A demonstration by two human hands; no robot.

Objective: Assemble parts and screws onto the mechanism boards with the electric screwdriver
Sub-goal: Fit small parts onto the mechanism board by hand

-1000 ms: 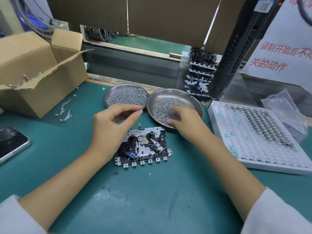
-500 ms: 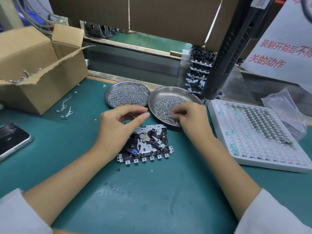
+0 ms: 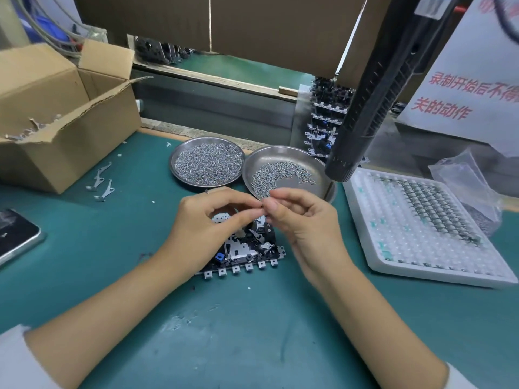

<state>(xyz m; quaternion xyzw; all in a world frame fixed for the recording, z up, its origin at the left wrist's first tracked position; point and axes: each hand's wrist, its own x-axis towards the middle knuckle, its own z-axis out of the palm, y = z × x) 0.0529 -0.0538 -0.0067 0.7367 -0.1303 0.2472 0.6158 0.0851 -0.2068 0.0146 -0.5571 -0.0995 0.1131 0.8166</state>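
Observation:
A mechanism board with metal tabs along its near edge lies on the green mat, partly hidden by my hands. My left hand and my right hand meet fingertip to fingertip just above the board's far side. Both pinch something small where they touch; it is too small to name. Behind them stand two steel dishes of screws, the left dish and the right dish. The black electric screwdriver hangs at the right, its tip above the right dish's rim.
An open cardboard box stands at the left, with two loose metal levers beside it. A phone lies at the left edge. A white tray of small parts and a plastic bag sit on the right.
My right hand has left the right screw dish and come toward me to meet my left hand. Both now pinch together above the board.

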